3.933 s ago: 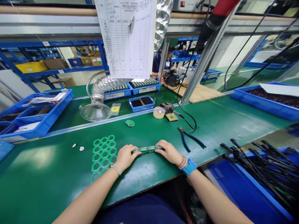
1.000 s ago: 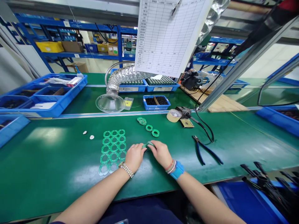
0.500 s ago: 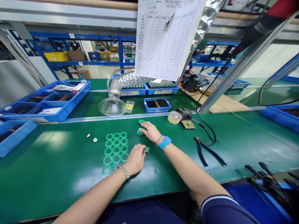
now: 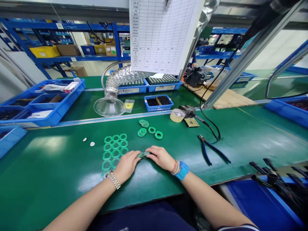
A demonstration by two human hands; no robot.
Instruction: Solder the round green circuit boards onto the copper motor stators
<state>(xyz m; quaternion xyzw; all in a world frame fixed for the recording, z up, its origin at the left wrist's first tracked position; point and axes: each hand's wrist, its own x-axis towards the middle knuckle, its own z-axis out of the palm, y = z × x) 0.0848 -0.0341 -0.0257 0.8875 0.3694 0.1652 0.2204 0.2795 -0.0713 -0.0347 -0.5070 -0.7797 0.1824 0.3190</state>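
Stack of green ring boards — long axis running left to right across the bench, rising slightly rightward — sat between both hands on the green bench; left hand and right hand had fingers together, clamped on its opposite ends; ring sheet lay just beside the left hand; loose rings lay beyond; hanging form — writing too small to read.

Blue-handled pliers lie on the green workbench mat.
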